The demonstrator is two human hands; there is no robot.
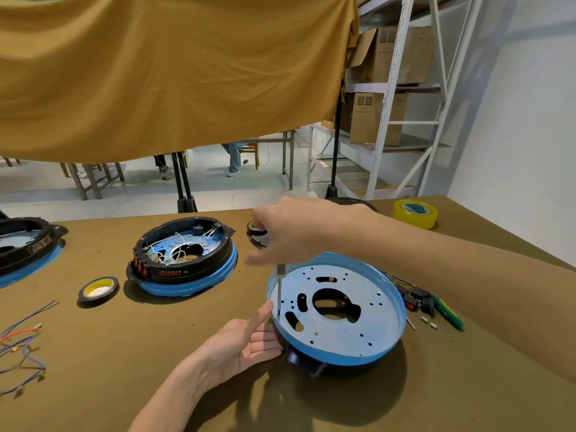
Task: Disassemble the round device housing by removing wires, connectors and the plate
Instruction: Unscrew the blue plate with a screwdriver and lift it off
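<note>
Nearest the camera, the left hand [246, 344] lies palm-up against the left edge of the round device housing [338, 310], fingers [265, 343] straight and released along its dark side, the thumb stretched up to touch the blue rim. The housing sits tilted on the brown desk [156, 353], low and right of centre; its black base with a small tab faces the camera, and the silver plate [349, 325] with its cut-outs and small holes shows inside the blue rim. A screwdriver [279, 288] stands nearly upright with its tip on the plate near the left rim. The right hand [290, 232] comes in from the right above it, fingers curled down and grasping the top of the screwdriver; the hand is a little blurred. Just right of the housing lie black and red connectors [416, 299], green-handled pliers [447, 313] and a few small loose parts. At the left edge of the desk lie loose wires [23, 344], purple and red. Further back sit a black tape roll [98, 289], a second housing [184, 255] with white wiring inside, and a third housing [25, 244] cut off at the left. A small dark roll [256, 232] lies behind the right hand, and a yellow tape roll [415, 213] stands at the far right. Beyond hangs a mustard cloth [171, 73], with metal shelving [402, 98] holding cardboard boxes
</note>
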